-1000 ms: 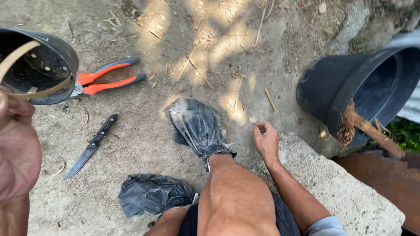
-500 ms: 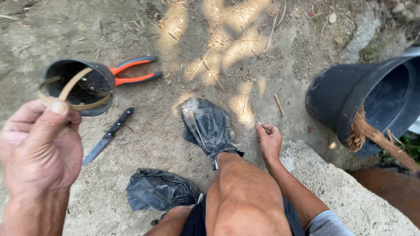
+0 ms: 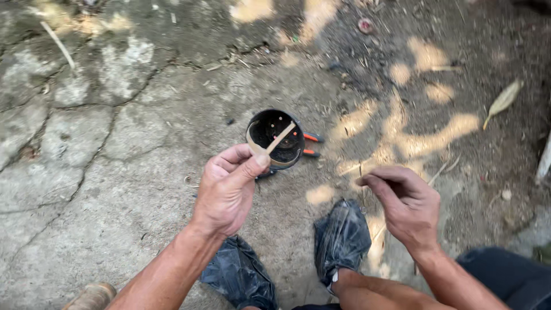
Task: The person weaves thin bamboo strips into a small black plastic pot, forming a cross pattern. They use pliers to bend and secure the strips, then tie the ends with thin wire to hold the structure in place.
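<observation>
Bamboo strip (image 3: 279, 138): thin, pale, held up centre-frame, approx. over the black pot (image 3: 275, 138). One end is pinched in the left hand (image 3: 228, 189); the rest bends into a loop that follows the pot rim, w/ a straight length crossing the pot mouth diagonally.

Left hand: closed on the strip, thumb (image 3: 255, 165) pressed against the index finger at the strip's near end. Back of hand faces the camera; forearm runs down to the near-left corner.

Right hand (image 3: 404, 206): raised, right of centre, well apart from the left hand. Thumb and fingertips are drawn together on a thin sliver (image 3: 361, 178); the sliver's full length cannot be told against the ground.

Black pot: small, round, mouth toward the camera, holes visible in its base. Whether it hangs on the strip or sits on the ground cannot be told.

Pliers (image 3: 311, 144): orange handles, on the ground just right of the pot, partly hidden behind it.

Feet: both wrapped in black plastic bags, left (image 3: 238, 275) and right (image 3: 341, 238), at the near edge.

Ground (image 3: 103, 132): cracked concrete at left, bare soil w/ sun patches at right. A dry leaf (image 3: 504, 100) lies at far right.
</observation>
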`<state>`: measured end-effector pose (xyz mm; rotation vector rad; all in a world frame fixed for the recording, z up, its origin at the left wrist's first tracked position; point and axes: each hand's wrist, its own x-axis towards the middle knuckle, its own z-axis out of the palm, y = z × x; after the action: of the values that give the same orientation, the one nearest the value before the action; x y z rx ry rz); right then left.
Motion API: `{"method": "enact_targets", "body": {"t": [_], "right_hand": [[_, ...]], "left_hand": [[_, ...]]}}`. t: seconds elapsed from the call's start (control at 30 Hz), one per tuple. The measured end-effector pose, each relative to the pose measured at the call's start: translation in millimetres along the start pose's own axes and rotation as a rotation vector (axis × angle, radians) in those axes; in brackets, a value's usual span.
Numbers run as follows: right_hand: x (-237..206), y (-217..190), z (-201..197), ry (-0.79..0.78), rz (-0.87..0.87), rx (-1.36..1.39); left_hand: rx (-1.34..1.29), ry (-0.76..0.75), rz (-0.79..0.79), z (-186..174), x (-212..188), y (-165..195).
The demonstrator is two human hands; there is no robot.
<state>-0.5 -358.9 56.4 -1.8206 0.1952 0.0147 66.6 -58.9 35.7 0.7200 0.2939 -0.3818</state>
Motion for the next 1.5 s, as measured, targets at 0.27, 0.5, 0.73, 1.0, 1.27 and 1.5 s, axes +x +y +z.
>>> {"method": "enact_targets", "body": {"t": [0.27, 0.5, 0.73, 1.0, 1.27, 1.5], "right_hand": [[92, -119, 108, -0.595, -0.288, -0.377], [95, -143, 132, -0.672, -0.461, -0.379], [97, -148, 123, -0.779, -0.422, -0.396], [95, -139, 120, -0.831, -0.319, -0.366], [96, -126, 116, -0.886, -0.322, -0.312], [89, -126, 123, -0.767, -0.348, -0.399]], "left_hand": [[-0.125, 0.049, 0.216, 6, -16, 14], [-0.185, 0.061, 0.282, 9, -31, 23], [-0.277, 0.008, 0.199, 19, -56, 31], [-0.290, 0.058, 0.162, 27, -73, 28], [-0.344, 0.187, 0.121, 35, -71, 18], [-0.313, 0.249, 0.250, 31, -64, 13]]}}
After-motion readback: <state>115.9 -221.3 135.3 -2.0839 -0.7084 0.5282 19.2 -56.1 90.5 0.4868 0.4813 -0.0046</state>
